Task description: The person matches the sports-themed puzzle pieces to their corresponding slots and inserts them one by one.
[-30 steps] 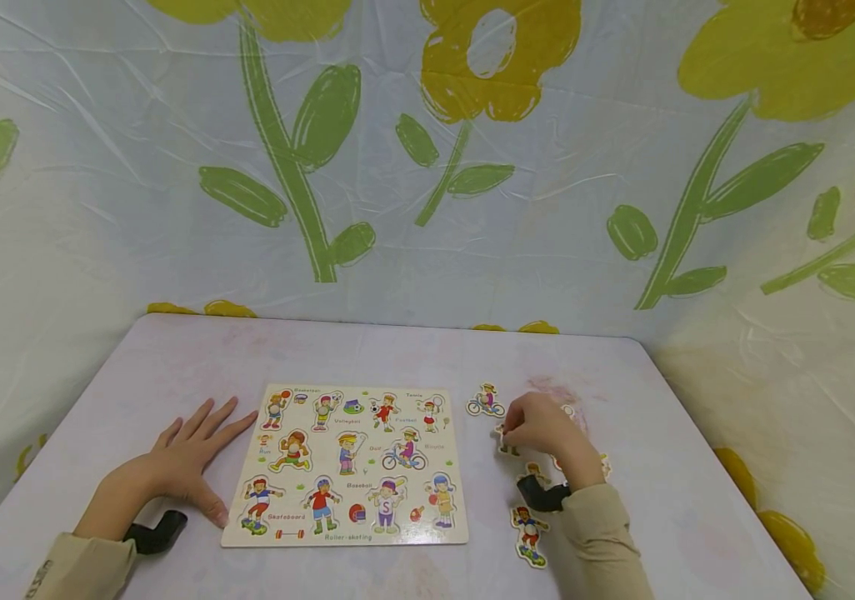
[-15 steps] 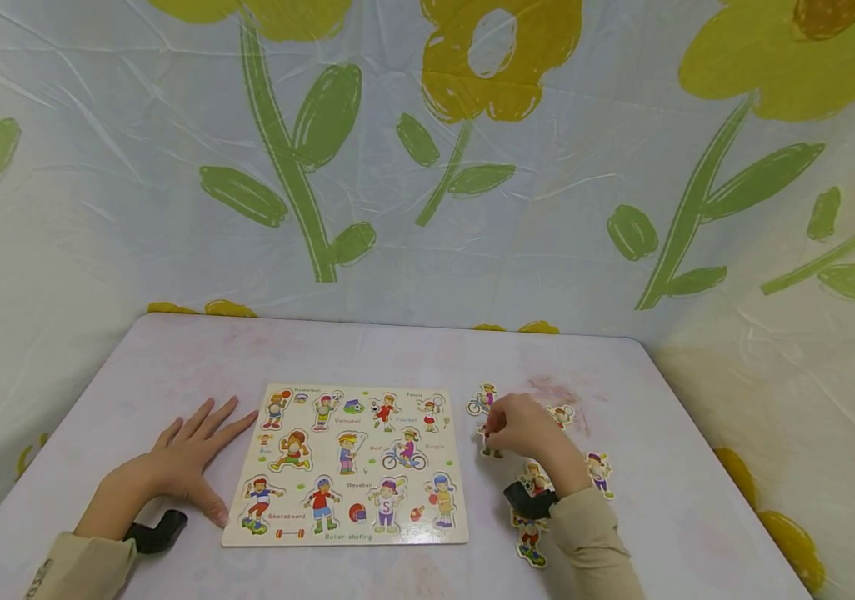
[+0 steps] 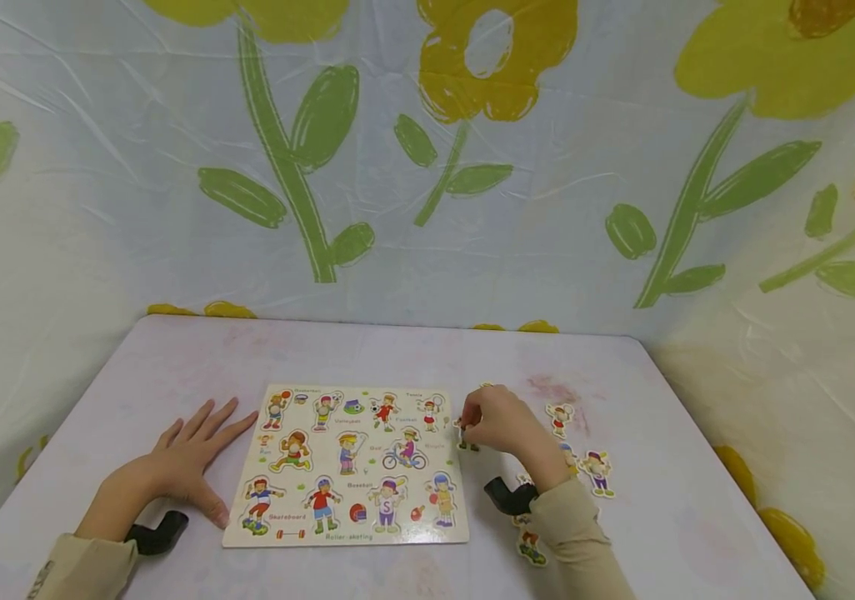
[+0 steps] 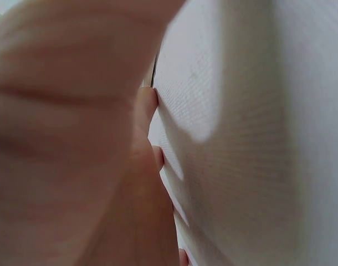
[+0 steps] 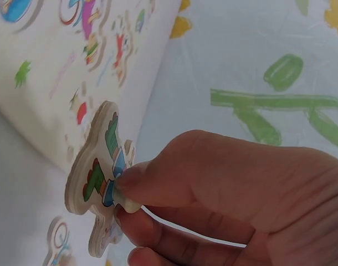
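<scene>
In the head view my right hand (image 3: pixel 506 427) holds a small wooden puzzle piece (image 3: pixel 467 440) just off the right edge of the puzzle board (image 3: pixel 288 497). Up close in the right wrist view, thumb and fingertips pinch this roller-skater piece (image 5: pixel 105 166), printed with green skates and blue shorts. The board is flat and pale, with several sports figures printed on it. My left hand (image 3: pixel 183 467) rests on the table with fingers spread; its index fingertip and thumb tip lie at the board's left edge. The left wrist view shows mostly palm and tabletop.
Right of the board lie loose pieces: a tennis player (image 3: pixel 559 419), a baseball player (image 3: pixel 597 473) and a skateboarder (image 3: pixel 531 546), partly covered by the right wrist's black camera mount (image 3: pixel 510 496). A bicycle piece (image 5: pixel 59 241) lies beneath the right hand. A flower-printed curtain (image 3: pixel 547 250) surrounds the table.
My right hand has moved left with the roller-skater piece, from among the loose pieces to beside the board's right edge. My left hand has stayed in place.
</scene>
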`<state>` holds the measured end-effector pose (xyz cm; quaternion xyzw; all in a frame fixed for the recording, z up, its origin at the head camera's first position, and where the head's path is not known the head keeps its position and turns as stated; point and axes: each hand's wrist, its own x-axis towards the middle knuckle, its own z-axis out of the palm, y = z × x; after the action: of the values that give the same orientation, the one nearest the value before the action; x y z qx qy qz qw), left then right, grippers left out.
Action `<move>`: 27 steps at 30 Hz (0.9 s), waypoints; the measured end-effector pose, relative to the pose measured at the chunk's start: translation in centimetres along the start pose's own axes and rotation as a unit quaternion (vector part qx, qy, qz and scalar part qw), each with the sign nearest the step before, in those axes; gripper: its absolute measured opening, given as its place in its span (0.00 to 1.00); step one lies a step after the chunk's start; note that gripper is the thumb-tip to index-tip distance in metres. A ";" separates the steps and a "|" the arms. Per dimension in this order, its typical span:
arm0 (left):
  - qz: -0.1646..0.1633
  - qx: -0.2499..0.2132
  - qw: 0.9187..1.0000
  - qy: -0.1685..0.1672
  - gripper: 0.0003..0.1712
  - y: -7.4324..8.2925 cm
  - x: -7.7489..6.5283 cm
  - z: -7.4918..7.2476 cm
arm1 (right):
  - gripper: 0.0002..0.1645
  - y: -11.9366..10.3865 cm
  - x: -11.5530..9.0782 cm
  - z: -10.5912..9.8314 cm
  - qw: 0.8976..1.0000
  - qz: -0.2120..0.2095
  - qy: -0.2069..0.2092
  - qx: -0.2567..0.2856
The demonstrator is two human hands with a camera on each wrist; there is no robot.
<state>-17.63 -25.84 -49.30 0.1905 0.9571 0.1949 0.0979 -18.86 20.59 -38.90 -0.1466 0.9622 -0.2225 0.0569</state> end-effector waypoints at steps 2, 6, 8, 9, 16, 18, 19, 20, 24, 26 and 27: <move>0.001 -0.002 1.000 0.000 0.84 0.1 0.0 -0.1 | 0.08 -0.6 0.0 0.0 1.000 -0.002 -0.001 -0.002; 0.001 -0.009 1.000 -0.005 0.84 0.5 -0.2 -0.4 | 0.08 -1.6 0.1 0.1 1.000 -0.025 0.002 -0.004; 0.003 -0.011 1.000 -0.008 0.83 0.8 -0.3 -0.7 | 0.08 -2.1 0.1 0.2 0.999 -0.041 0.005 -0.005; 0.000 -0.009 1.000 -0.011 0.83 0.9 -0.3 -0.7 | 0.08 -2.3 0.1 0.2 0.999 -0.048 0.007 -0.006; 0.000 -0.021 0.999 -0.026 0.83 2.0 -0.7 -1.5 | 0.07 -4.1 0.4 0.3 0.997 -0.079 0.008 -0.004; 0.003 -0.024 0.999 -0.025 0.82 2.1 -0.7 -1.6 | 0.07 -4.7 0.6 0.3 0.996 -0.086 0.005 -0.003; 0.003 -0.024 0.999 -0.025 0.83 2.0 -0.7 -1.5 | 0.07 -4.9 0.7 0.3 0.996 -0.089 0.005 -0.003; 0.001 -0.020 0.999 -0.025 0.83 1.9 -0.7 -1.5 | 0.07 -5.2 0.7 0.3 0.996 -0.091 0.002 -0.002; -0.001 -0.009 1.000 -0.017 0.83 1.0 -0.4 -0.9 | 0.08 -6.3 1.2 0.6 0.995 -0.098 -0.004 -0.006; -0.003 -0.002 1.000 -0.012 0.84 0.6 -0.2 -0.6 | 0.08 -6.9 1.3 0.7 0.995 -0.099 -0.007 -0.009; -0.002 -0.003 1.000 -0.009 0.84 0.4 -0.1 -0.5 | 0.08 -7.1 1.4 0.8 0.995 -0.100 -0.009 -0.011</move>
<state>-17.47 -25.68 -48.69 0.1902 0.9559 0.1959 0.1077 -18.19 13.71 -36.50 -0.2445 0.9445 -0.2153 0.0417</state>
